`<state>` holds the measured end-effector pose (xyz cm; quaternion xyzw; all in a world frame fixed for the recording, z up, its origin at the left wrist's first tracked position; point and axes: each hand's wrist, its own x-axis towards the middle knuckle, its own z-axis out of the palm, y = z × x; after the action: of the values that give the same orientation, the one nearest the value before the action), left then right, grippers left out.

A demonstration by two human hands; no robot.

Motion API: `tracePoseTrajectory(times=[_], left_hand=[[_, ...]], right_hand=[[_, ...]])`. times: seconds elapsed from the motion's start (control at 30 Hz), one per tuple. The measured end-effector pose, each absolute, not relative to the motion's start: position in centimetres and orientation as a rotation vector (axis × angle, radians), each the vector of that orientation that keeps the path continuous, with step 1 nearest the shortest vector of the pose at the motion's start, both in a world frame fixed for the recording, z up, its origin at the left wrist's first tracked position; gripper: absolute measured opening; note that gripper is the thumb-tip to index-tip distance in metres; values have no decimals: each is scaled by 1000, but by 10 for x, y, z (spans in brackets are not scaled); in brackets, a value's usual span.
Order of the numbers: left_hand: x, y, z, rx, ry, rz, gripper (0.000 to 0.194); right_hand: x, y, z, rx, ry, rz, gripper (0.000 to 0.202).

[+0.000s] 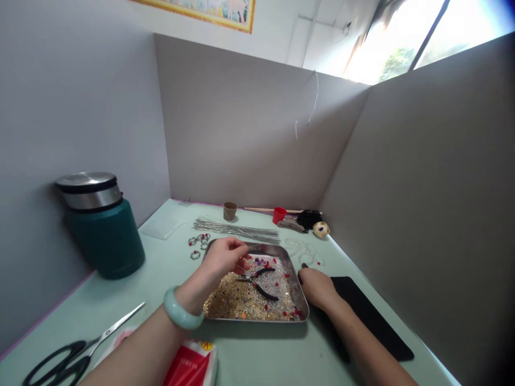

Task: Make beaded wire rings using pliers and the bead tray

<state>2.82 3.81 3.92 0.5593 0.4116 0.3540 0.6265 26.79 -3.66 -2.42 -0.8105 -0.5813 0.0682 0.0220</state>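
Note:
My left hand (227, 254), with a pale green bangle (183, 309) on the wrist, is over the left part of a metal tray (300, 297). Its thumb and fingers are pinched on what looks like a thin wire, barely visible. Gold, clear and red beads (241, 303) fill the tray. Black-handled pliers (257, 281) lie open on the beads. My right hand (316, 287) rests at the tray's right side, its fingers closed round a long black object (338, 343) whose kind I cannot make out. Beside it lies a flat black pad (374, 321).
Behind the tray lie thin wires (237, 230), beaded rings (195, 255), a brown cup (230, 211) and a red cup (279, 215). At left stand a teal flask (107, 230) and scissors (88, 346) lying flat. A red-and-white packet (193, 364) lies under my left forearm. Grey partitions enclose the table.

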Motion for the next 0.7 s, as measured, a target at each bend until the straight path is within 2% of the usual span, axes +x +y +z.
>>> tracePoseTrajectory(times=[0.13, 0.37, 0.5, 0.53, 0.6, 0.7], left_hand=[[26, 38, 41, 1266, 942, 894, 7], [24, 40, 40, 1226, 870, 907, 8], [25, 37, 37, 1138, 744, 856, 19], [25, 37, 36, 1102, 718, 862, 20], [26, 36, 34, 1067, 680, 884, 18], [26, 36, 34, 1044, 657, 843, 14]], right_hand=[[279, -39, -19, -2392, -1792, 228, 12], [283, -58, 21, -2127, -1578, 219, 17], [242, -60, 31, -1837, -1586, 432, 24], [230, -60, 31, -1674, -1509, 620, 22], [208, -58, 30, -1457, -1388, 879, 22], [185, -55, 28, -1332, -1324, 1039, 23]])
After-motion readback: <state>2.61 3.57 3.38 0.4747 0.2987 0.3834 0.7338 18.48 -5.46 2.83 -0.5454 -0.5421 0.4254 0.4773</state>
